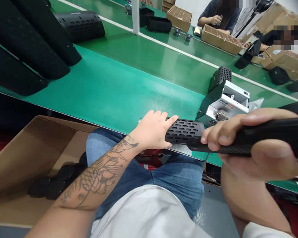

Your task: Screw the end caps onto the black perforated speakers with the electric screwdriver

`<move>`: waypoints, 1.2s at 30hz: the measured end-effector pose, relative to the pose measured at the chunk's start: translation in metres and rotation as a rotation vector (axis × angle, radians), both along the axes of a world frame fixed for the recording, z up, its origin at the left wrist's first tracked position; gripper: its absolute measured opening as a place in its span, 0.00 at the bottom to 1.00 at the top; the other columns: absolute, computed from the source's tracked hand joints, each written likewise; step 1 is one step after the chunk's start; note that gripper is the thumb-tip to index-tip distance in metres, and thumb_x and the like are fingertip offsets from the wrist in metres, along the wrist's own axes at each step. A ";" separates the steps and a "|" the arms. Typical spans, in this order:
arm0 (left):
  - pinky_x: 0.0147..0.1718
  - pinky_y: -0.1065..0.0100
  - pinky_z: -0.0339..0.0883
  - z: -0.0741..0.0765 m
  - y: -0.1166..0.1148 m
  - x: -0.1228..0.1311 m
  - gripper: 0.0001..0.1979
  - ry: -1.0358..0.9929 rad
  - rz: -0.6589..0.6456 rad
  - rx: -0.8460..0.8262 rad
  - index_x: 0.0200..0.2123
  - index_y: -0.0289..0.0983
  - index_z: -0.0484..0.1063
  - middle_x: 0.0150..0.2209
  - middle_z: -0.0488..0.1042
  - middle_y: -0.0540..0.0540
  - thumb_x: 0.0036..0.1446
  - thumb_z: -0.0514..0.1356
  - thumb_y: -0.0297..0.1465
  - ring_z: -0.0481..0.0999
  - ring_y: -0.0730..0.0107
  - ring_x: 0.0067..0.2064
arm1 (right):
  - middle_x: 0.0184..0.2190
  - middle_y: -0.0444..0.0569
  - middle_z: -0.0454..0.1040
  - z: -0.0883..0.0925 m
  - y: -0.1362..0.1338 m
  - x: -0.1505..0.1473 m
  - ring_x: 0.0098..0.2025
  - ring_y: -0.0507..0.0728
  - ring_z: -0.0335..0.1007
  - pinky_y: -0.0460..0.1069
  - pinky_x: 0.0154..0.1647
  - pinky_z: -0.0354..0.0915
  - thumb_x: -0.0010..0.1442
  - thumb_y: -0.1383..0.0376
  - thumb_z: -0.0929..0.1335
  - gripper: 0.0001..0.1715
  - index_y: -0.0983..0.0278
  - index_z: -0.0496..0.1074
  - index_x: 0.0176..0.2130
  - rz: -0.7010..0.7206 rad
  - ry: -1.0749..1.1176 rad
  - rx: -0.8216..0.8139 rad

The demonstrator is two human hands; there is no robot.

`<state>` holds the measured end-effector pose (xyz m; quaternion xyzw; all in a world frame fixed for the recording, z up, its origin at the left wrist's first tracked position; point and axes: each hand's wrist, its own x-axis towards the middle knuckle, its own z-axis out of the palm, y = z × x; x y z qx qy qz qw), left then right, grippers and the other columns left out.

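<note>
Slotted black casing (185, 130), just one under my left hand (155, 129), sits at the near edge of the counter (109, 89); those fingers grip its end, I'd judge to steady it. My right fingers close around one long black piece (275, 131), blurred from here. Three large dark housings (37, 46) lie together leftward, presumably leaving room; one silver device (229, 105) stands beyond.

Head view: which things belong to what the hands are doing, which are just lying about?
In use:
slotted black housing in the left hand
dark elongated object in the right hand

Apparently lying about:
black slotted case at upper left
open cardboard box at lower left
silver device, untouched, though possibly connected
</note>
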<state>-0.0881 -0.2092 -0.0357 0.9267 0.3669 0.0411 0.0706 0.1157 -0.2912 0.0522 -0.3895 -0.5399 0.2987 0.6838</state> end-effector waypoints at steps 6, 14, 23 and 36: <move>0.53 0.53 0.64 0.001 -0.002 0.001 0.52 -0.009 0.000 -0.004 0.82 0.38 0.67 0.61 0.83 0.32 0.62 0.76 0.52 0.82 0.39 0.58 | 0.22 0.40 0.78 -0.021 0.023 -0.014 0.17 0.57 0.72 0.57 0.20 0.77 0.60 0.48 0.87 0.16 0.52 0.88 0.41 0.046 -0.022 0.077; 0.54 0.52 0.64 0.003 -0.002 0.002 0.51 -0.033 -0.005 -0.020 0.80 0.37 0.68 0.61 0.83 0.32 0.61 0.77 0.51 0.81 0.38 0.58 | 0.25 0.42 0.79 -0.032 0.029 -0.003 0.20 0.57 0.75 0.56 0.24 0.77 0.65 0.51 0.86 0.16 0.55 0.86 0.43 0.248 -0.047 0.040; 0.56 0.52 0.64 0.001 0.000 0.001 0.52 -0.032 -0.001 -0.037 0.81 0.37 0.67 0.63 0.82 0.30 0.60 0.76 0.52 0.81 0.37 0.60 | 0.27 0.43 0.82 -0.029 0.028 -0.002 0.22 0.58 0.75 0.58 0.27 0.78 0.65 0.52 0.86 0.15 0.55 0.87 0.44 0.360 -0.091 -0.021; 0.53 0.50 0.66 -0.002 -0.001 0.002 0.51 -0.020 -0.001 -0.008 0.81 0.37 0.68 0.60 0.82 0.31 0.62 0.74 0.52 0.82 0.36 0.58 | 0.25 0.42 0.78 0.004 0.035 0.032 0.22 0.57 0.77 0.55 0.27 0.79 0.62 0.52 0.85 0.18 0.60 0.85 0.42 0.019 0.004 0.078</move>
